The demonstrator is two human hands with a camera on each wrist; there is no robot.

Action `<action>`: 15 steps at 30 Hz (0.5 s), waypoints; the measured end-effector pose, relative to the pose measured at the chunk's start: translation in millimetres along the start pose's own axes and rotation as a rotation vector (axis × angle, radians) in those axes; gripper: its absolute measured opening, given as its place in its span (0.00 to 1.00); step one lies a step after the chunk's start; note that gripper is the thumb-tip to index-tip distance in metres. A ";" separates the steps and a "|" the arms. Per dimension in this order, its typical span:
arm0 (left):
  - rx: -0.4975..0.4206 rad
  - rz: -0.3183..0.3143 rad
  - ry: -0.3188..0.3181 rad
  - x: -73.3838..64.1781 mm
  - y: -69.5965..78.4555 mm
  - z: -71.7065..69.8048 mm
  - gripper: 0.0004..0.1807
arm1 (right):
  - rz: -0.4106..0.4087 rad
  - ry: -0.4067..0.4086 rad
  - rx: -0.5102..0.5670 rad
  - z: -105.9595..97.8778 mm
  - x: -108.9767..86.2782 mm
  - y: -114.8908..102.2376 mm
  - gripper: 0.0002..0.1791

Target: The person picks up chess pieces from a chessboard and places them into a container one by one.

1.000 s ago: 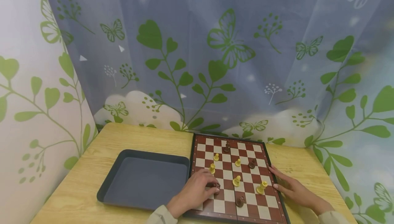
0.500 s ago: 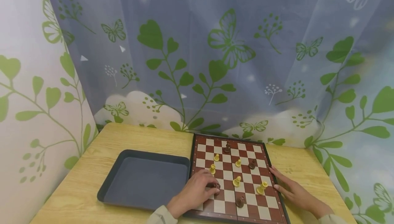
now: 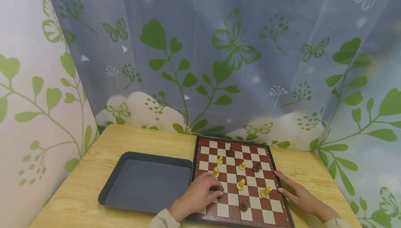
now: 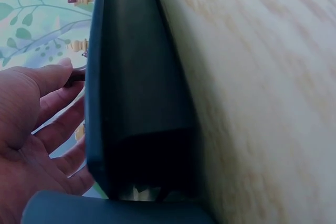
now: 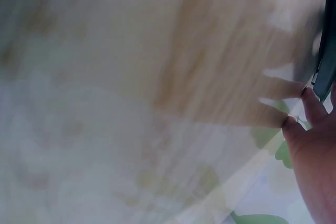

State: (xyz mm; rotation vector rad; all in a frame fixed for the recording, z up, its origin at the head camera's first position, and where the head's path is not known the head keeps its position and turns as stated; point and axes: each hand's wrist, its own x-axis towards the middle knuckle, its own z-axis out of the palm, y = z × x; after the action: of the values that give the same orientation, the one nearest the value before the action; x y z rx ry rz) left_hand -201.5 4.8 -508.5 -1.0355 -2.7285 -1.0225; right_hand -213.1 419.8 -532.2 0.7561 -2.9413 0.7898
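On the chessboard (image 3: 223,210) stand several yellow and dark brown chess pieces. My left hand (image 3: 198,191) pinches a dark brown chess piece (image 3: 221,189) between thumb and index finger, over the board's near left part; the fingers partly hide it. In the left wrist view the same dark brown chess piece (image 4: 76,76) shows only in part. A yellow chess piece (image 3: 215,171) stands just beyond these fingers. At the board's right edge, my right hand (image 3: 301,196) rests its extended fingertips against the frame. Nearest to it is a tall yellow chess piece (image 3: 266,191).
A dark grey tray (image 3: 109,189) lies left of the board, close to its edge. Both sit on a wooden table (image 3: 78,189). Behind hangs a patterned curtain (image 3: 194,47). Dark brown chess pieces stand near the front (image 3: 244,205) and at the far side (image 3: 230,150).
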 end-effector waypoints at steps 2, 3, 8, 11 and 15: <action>0.000 0.003 0.001 -0.4 -0.2 0.0 0.05 | 0.015 -0.009 -0.002 -0.8 0.1 -1.6 0.33; 0.001 0.005 0.002 -0.6 -0.3 0.0 0.05 | 0.025 -0.014 -0.007 -1.2 0.2 -2.3 0.33; -0.004 0.002 0.005 -1.6 0.7 -0.3 0.05 | 0.069 -0.041 -0.017 -3.0 1.0 -5.0 0.33; -0.011 -0.008 -0.001 -1.7 0.9 -0.2 0.05 | 0.069 -0.044 -0.019 -2.9 1.0 -4.4 0.34; -0.016 -0.009 -0.003 -1.9 0.8 -0.7 0.03 | 0.046 -0.047 0.002 -2.2 0.2 -2.3 0.34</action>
State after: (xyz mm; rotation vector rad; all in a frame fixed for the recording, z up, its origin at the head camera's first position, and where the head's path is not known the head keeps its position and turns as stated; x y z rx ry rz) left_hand -199.6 3.7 -508.0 -1.0297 -2.7344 -1.0463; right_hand -212.6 419.0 -529.1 0.7193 -3.0101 0.7883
